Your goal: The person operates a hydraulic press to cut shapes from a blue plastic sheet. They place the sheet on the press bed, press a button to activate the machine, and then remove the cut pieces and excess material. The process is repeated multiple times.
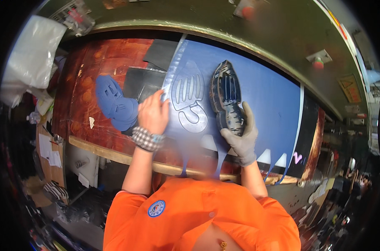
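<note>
My gloved right hand [242,140] is closed around the lower end of a dark metal cutting die [227,90], shaped like a slotted shoe part, over the blue sheet [269,92]. Left of the die, an outline of the same shape [190,94] with long slots and a curved lower part shows in the sheet. My bare left hand [154,113] is at the sheet's left edge, its thumb a little apart from the forefinger and nothing visible between them. Beside it, blue slotted cut pieces [116,104] lie piled on the reddish-brown board [83,96].
Black flat pieces [146,81] lie on the board behind my left hand. A green machine beam [198,19] with red buttons spans the far side. Blue strips of cut sheet [220,161] hang over the wooden front edge [110,151]. Clear plastic bags [35,50] hang at left.
</note>
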`<state>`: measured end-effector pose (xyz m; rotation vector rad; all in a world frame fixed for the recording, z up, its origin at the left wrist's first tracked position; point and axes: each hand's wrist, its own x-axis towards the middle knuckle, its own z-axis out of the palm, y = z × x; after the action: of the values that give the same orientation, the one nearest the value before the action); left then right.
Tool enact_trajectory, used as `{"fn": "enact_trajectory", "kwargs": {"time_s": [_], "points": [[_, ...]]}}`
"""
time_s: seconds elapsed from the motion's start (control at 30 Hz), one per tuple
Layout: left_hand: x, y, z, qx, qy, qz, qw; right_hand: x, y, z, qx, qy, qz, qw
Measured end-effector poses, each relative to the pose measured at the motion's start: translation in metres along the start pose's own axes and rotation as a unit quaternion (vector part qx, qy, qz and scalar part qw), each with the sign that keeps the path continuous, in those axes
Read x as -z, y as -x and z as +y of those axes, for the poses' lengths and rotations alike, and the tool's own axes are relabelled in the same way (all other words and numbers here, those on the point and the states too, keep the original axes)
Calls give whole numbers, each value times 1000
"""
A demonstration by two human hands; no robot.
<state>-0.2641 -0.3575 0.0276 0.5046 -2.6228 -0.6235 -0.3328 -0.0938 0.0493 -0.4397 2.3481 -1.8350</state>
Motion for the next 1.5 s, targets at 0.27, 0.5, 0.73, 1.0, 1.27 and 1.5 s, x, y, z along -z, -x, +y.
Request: {"fn": "enact_trajectory", "kwargs": {"time_s": [0.27,0.5,0.73,1.0,1.27,1.5], "points": [[-10,57,-20,-14,16,3,1000,-5,9,30,154,267,-18,951],[-21,55,-26,-70,25,73,995,11,14,37,153,248,-4,956],[21,83,-27,-87,3,34,996,131,19,8,149,330,388,847],[4,125,-44,62,-47,35,996,141,26,-33,196,398,424,790],[8,123,-46,52,-59,29,996,141,89,10,181,362,390,827],[4,141,-61,129,-9,23,991,81,168,60,-66,191,236,951]]}}
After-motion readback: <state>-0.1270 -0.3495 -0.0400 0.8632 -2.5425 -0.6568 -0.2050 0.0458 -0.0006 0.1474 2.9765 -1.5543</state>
